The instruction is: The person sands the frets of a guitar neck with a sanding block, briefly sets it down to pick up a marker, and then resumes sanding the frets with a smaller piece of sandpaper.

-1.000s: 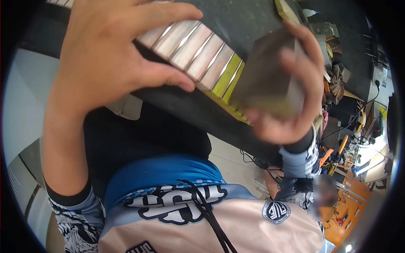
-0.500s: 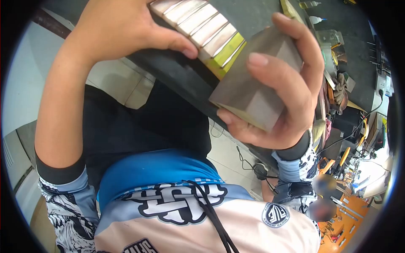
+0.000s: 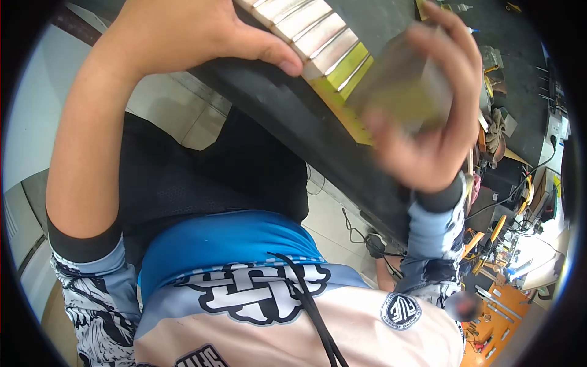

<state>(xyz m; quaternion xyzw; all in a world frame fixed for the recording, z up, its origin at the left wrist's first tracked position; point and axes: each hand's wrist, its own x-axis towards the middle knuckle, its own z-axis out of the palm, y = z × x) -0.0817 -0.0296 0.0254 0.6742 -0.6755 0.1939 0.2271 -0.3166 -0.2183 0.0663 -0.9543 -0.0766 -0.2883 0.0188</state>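
Apparently hands well apart. Our right hand (image 3: 452, 122) is clamped on the grey block (image 3: 394, 79), blurred at the yellow-green end of the slatted bar (image 3: 315, 37), over the desk (image 3: 269, 101). Left hand (image 3: 183, 37) has its thumb against the near edge; fingers out of frame, closure unclear. We'd brace the bar firmly, keep the block level, and press evenly, fingertips clear.
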